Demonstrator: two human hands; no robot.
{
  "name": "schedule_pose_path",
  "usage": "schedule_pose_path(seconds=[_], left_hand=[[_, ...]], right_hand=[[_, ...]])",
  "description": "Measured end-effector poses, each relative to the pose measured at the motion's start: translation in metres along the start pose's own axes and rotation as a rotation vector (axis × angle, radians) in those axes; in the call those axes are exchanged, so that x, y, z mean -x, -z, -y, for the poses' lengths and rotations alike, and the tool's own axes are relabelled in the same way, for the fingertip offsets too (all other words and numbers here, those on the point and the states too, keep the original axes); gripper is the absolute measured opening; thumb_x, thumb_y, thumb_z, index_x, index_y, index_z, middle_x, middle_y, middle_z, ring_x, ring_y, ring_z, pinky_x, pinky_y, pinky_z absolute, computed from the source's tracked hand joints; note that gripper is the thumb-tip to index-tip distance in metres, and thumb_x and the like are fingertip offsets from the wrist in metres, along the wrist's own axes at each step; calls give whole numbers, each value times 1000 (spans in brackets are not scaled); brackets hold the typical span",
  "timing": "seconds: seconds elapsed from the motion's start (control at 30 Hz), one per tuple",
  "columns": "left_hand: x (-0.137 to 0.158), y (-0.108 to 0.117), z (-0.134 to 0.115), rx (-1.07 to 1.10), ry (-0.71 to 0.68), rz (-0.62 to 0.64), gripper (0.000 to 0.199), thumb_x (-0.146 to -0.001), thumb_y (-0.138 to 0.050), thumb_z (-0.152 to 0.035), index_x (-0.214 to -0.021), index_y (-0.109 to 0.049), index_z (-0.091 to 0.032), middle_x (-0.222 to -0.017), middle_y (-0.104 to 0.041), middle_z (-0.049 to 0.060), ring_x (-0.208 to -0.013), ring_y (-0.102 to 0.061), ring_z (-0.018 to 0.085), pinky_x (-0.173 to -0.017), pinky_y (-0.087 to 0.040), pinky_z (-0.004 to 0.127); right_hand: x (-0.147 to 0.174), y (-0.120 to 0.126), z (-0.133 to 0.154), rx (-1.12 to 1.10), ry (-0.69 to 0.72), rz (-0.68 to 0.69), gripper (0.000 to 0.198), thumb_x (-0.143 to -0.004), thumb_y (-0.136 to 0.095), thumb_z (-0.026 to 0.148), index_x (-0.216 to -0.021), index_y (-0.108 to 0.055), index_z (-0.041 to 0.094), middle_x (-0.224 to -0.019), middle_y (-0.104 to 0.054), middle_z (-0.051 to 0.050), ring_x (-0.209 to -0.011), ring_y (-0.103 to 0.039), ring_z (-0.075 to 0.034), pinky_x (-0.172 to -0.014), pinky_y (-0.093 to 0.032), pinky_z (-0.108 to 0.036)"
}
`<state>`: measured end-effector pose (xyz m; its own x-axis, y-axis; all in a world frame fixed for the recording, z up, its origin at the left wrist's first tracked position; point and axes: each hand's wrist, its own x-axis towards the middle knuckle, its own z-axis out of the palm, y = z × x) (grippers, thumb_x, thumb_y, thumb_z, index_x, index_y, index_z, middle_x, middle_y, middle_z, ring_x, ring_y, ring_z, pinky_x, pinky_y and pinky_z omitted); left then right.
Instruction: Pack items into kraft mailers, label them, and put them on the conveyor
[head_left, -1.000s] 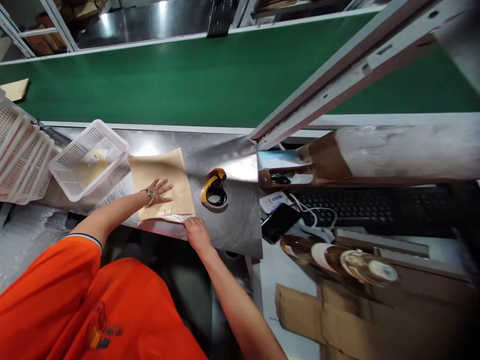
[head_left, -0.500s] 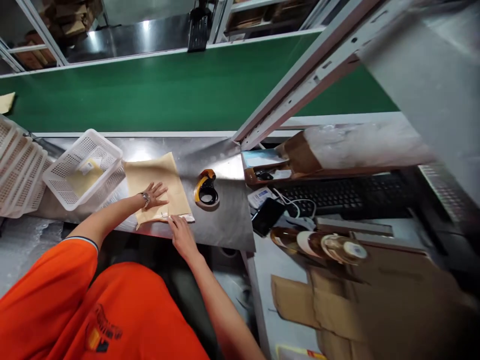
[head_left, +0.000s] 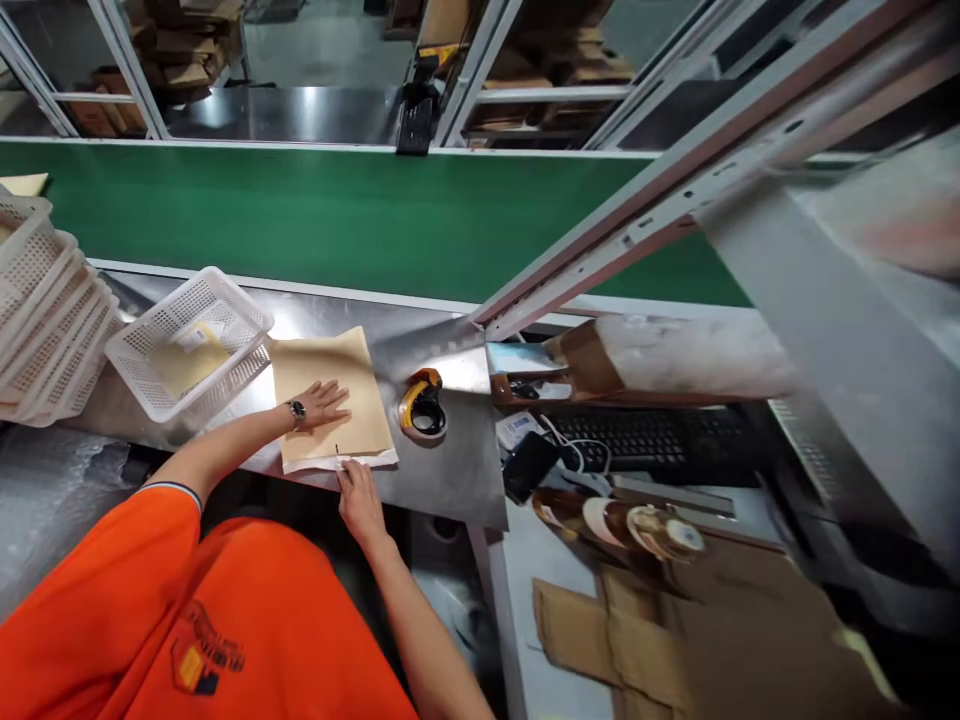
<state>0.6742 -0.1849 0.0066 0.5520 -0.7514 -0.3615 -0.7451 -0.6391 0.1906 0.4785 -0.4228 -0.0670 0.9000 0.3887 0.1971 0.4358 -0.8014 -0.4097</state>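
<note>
A tan mailing envelope [head_left: 360, 385] lies on the metal bench, a white strip [head_left: 315, 462] showing along its near edge. My left hand [head_left: 322, 405], with a watch at the wrist, rests flat on the envelope with fingers spread. At the near edge, the fingers of my right hand [head_left: 358, 495] are closed on the white strip beside a small dark mark. To the right of the envelope sits a yellow-and-black tape dispenser [head_left: 424, 405]. On the left, a white perforated basket [head_left: 139, 375] holds a yellowish packet [head_left: 191, 360] with a label.
Stacked white baskets [head_left: 52, 330] stand at the far left. Beyond the bench runs a green conveyor belt [head_left: 300, 215]. A slanted metal post [head_left: 600, 240] rises on the right, near a keyboard [head_left: 637, 440], a phone [head_left: 529, 467], a brown bottle [head_left: 600, 520] and cardboard [head_left: 577, 630].
More of the white strip shows along the envelope's near edge, which now lies flatter. Both hands stay on the envelope. The head view has tilted up, showing more beyond the belt.
</note>
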Motion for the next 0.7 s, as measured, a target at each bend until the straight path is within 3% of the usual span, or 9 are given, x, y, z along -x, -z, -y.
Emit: schedule_pose_path(seconds=[0.13, 0.23, 0.37, 0.47, 0.7], left_hand=[[6, -4, -2, 60, 29, -19, 120, -71, -104, -26, -178, -49, -31, -194, -19, 24, -179, -13, 54, -136, -28, 78], [3, -4, -4, 118, 50, 6, 119, -69, -106, -25, -175, -53, -32, -194, -20, 22, -178, -10, 57, -135, -25, 81], [-8, -5, -4, 117, 55, 56, 120, -66, -106, -25, -174, -55, -33, -195, -18, 19, -178, -8, 57, -136, -23, 80], [-15, -6, -2, 113, 54, 62, 117, -65, -106, -28, -172, -59, -35, -195, -20, 17, -177, -9, 59, -134, -27, 79], [-17, -7, 4, 134, 21, 31, 109, -70, -103, -43, -170, -62, -31, -192, -29, 20, -174, -18, 60, -131, -32, 75]], right_hand=[[-9, -3, 19, -8, 4, -22, 62, -95, -43, -1, -145, -72, 20, -137, -78, -16, -131, -70, -30, -126, -55, -63], [-25, -9, 38, 44, 14, 9, 60, -98, -51, 2, -152, -69, 19, -135, -77, -17, -127, -67, -31, -123, -52, -56], [-41, -23, 50, 52, 28, 68, 31, -104, -63, 11, -124, -83, 23, -111, -77, -12, -105, -63, -27, -101, -52, -43], [-42, -32, 47, 9, 14, 77, 27, -103, -63, 8, -104, -85, 24, -99, -76, -9, -97, -60, -25, -90, -46, -38], [-29, -42, 42, -61, -55, 59, 30, -108, -55, 10, -103, -83, 19, -97, -76, -11, -94, -59, -26, -83, -46, -37]])
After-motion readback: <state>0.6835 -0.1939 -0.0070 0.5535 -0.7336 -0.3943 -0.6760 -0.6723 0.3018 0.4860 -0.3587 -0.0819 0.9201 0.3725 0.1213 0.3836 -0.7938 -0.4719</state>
